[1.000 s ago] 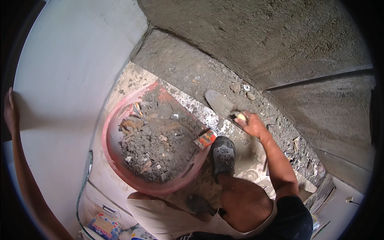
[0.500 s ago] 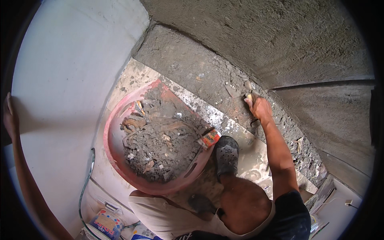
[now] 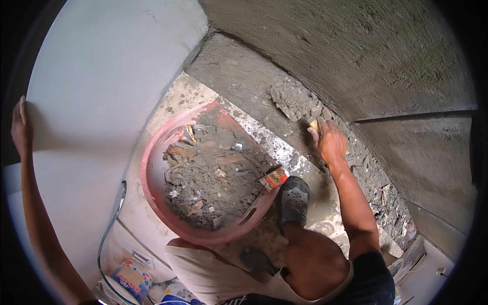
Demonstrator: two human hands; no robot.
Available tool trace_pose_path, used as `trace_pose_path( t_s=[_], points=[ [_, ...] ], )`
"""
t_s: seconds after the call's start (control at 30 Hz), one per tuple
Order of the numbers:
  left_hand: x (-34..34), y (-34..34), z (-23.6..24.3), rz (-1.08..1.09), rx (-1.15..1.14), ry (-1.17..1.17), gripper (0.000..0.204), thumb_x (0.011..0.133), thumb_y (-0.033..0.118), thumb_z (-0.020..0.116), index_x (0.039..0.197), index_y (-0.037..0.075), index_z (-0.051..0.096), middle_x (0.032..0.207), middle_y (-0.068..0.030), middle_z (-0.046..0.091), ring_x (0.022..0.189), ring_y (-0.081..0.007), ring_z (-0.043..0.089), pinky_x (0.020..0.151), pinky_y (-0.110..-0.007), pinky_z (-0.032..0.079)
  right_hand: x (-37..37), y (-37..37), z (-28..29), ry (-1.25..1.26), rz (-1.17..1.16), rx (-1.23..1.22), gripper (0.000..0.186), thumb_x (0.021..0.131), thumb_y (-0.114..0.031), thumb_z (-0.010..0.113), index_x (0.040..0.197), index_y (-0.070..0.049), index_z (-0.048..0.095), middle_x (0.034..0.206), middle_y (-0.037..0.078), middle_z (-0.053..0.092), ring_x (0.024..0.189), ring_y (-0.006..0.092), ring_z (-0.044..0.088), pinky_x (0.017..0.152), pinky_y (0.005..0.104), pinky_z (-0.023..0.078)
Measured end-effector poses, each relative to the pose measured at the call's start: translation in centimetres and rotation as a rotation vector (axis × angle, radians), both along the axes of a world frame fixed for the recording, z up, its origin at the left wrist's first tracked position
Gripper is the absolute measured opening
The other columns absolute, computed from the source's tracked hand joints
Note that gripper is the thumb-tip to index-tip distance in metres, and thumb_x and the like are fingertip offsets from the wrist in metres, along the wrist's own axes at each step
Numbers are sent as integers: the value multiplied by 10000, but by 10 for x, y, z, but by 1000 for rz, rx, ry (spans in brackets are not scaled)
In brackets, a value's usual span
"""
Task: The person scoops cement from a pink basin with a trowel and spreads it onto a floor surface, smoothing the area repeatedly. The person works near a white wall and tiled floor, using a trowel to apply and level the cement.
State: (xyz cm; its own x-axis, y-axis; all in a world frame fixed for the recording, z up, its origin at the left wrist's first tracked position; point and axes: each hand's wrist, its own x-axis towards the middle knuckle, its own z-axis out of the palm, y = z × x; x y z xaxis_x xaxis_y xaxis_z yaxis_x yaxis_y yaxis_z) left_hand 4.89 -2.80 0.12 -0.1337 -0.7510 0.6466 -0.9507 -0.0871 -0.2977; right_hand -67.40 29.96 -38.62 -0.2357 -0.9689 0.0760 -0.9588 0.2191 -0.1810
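Note:
My right hand [image 3: 333, 142] is closed round the pale yellow handle of a trowel [image 3: 313, 125], low over the rough strip of floor at the foot of the grey wall. Just beyond the handle, a heap of grey mortar rubble [image 3: 292, 99] covers the place of the blade, which I cannot make out. At the far left my left hand [image 3: 22, 127] rests at the edge of the white wall [image 3: 101, 76], fingers stretched upward, holding nothing. A round reddish tub [image 3: 152, 195] stands before me, filled with grey rubble, torn scraps and a red-orange packet [image 3: 275, 179].
My foot in a grey clog [image 3: 294, 201] stands beside the tub. The rough grey wall [image 3: 356, 56] rises on the right. Loose rubble [image 3: 378, 183] lies along its base. A green hose [image 3: 108, 249] and printed bags [image 3: 131, 279] lie at lower left.
A heap of rubble now rises in front of the trowel, where its bare blade showed before. My right hand has turned slightly, and the whole view has shifted a little.

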Motion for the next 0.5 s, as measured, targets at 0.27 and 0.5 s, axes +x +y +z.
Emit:
trace_pose_path(
  t_s=[0.27,0.5],
  points=[
    [-30,9,-8,77,27,122,705,1001,691,404,1392,146,621,1369,-143,648,1279,-362,598,1071,-437,458,80,18,73,-264,554,7,420,930,-364,709,1213,-56,667,882,144,700,747,304,686,696,457,565],
    [-23,9,-2,77,-10,87,730,991,707,404,1396,140,620,1371,-146,648,1282,-367,597,1074,-438,455,10,-26,22,-811,-110,620,585,940,-528,696,1258,-39,645,904,127,714,679,226,688,694,433,580]
  ],
)
